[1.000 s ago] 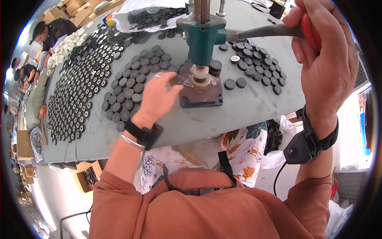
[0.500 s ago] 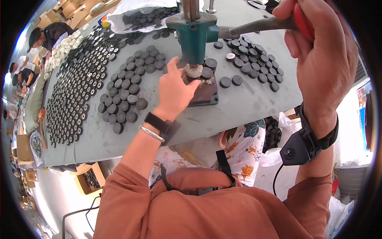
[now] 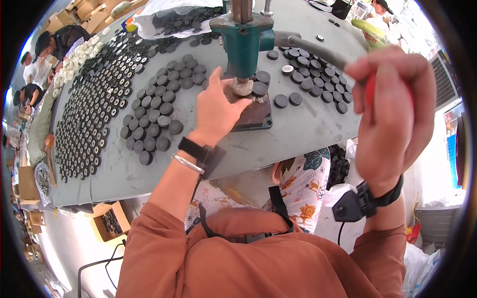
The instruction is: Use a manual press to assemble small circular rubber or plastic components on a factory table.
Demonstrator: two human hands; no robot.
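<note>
A green hand press (image 3: 241, 47) stands on the table, its wrapped lower tip (image 3: 242, 86) down close over the dark base plate (image 3: 254, 118). My left hand (image 3: 216, 110) is beside that tip, thumb and index finger spread apart; its other fingers are partly hidden. The thumb points toward a black round disc (image 3: 259, 89) by the tip; whether they touch I cannot tell. My right hand (image 3: 392, 109), slightly blurred, is closed round the red knob (image 3: 370, 93) of the press lever (image 3: 318, 50).
Black discs (image 3: 154, 116) lie grouped left of the press, more discs (image 3: 315, 74) right. Rows of ringed discs (image 3: 92, 119) cover the table's left side. A white bag (image 3: 149, 29) of discs lies at the back. A co-worker (image 3: 64, 44) bends at the far left.
My right hand has swung the lever's knob end downward and toward me. My left hand has stayed almost in place beside the press tip.
</note>
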